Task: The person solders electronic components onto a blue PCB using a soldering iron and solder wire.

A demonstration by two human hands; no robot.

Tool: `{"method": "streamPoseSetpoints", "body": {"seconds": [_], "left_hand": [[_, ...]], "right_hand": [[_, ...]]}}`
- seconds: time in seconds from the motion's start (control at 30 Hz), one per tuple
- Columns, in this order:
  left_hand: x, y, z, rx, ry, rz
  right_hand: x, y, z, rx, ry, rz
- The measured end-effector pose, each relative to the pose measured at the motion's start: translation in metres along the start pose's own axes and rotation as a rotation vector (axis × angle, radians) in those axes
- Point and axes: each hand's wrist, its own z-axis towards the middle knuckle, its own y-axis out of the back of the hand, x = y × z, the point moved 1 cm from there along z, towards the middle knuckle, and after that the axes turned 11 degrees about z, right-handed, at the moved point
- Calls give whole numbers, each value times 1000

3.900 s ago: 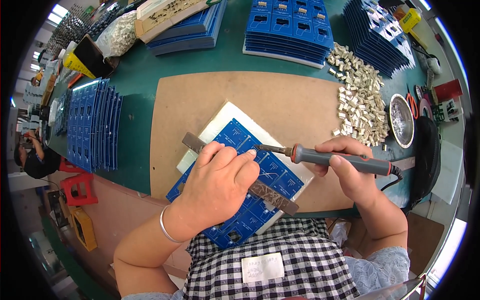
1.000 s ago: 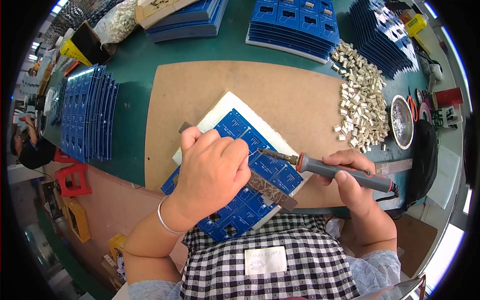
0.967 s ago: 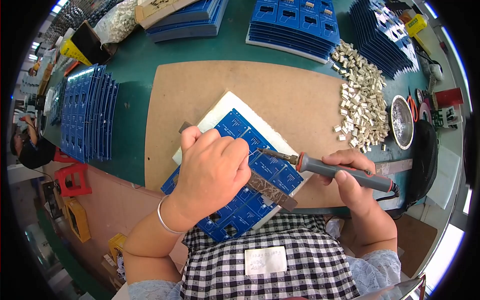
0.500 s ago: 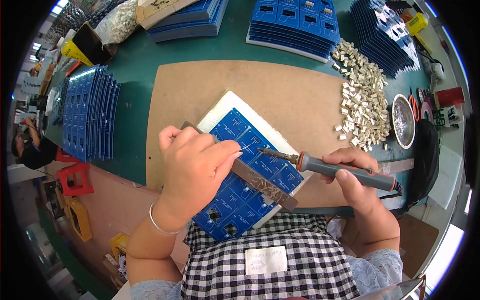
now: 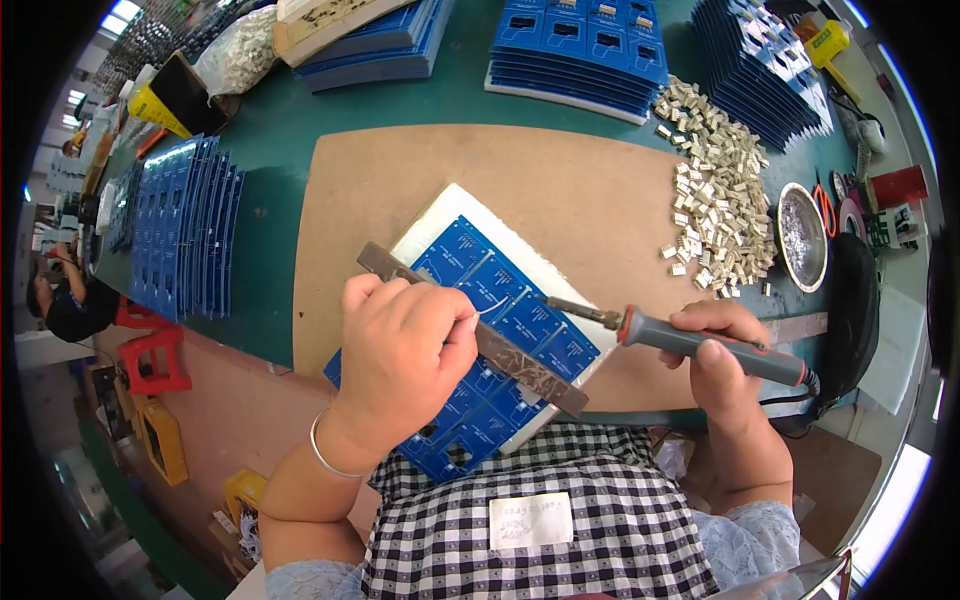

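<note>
A blue circuit board panel (image 5: 480,270) lies at a slant on a white foam pad (image 5: 447,207) in front of me. Across the panel runs a dark metal bar (image 5: 530,370), and my left hand (image 5: 405,345) rests over its upper part. The fingers of that hand pinch a thin solder wire (image 5: 494,306), whose free end curves out over the board. In my right hand (image 5: 722,345) is a grey and orange soldering iron (image 5: 690,340). Its dark tip points left above the panel's right part, apart from the wire.
The brown work board (image 5: 380,165) lies under the pad. A heap of small white connectors (image 5: 720,195) and a metal bowl (image 5: 803,240) are at the right. Stacks of blue panels (image 5: 575,60) stand at the back, and more panels (image 5: 180,230) stand at the left. Red stool (image 5: 150,350) beyond.
The iron has moved right, its tip drawing away from the wire. My left hand has shifted slightly right and down, still pinching the wire; more wire shows past the fingers.
</note>
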Motion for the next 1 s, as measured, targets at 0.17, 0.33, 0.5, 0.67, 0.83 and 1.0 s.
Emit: {"method": "streamPoseSetpoints", "body": {"seconds": [0.17, 0.33, 0.5, 0.67, 0.83, 1.0], "left_hand": [[-14, -8, 3, 17, -80, 3], [-18, -12, 6, 34, -107, -3], [-20, -13, 5, 39, -113, -6], [-21, -15, 4, 56, -130, 5], [-21, -18, 6, 54, -143, 14], [-21, -18, 8, 55, -148, 24]], "right_hand": [[-3, 14, -10, -51, 87, -45], [-7, 14, -16, -10, 117, -176], [-4, 11, -13, 21, 105, -169], [-4, 9, -12, 48, 93, -168], [-5, 9, -10, 50, 64, -142], [-4, 7, -8, 53, 46, -137]]}}
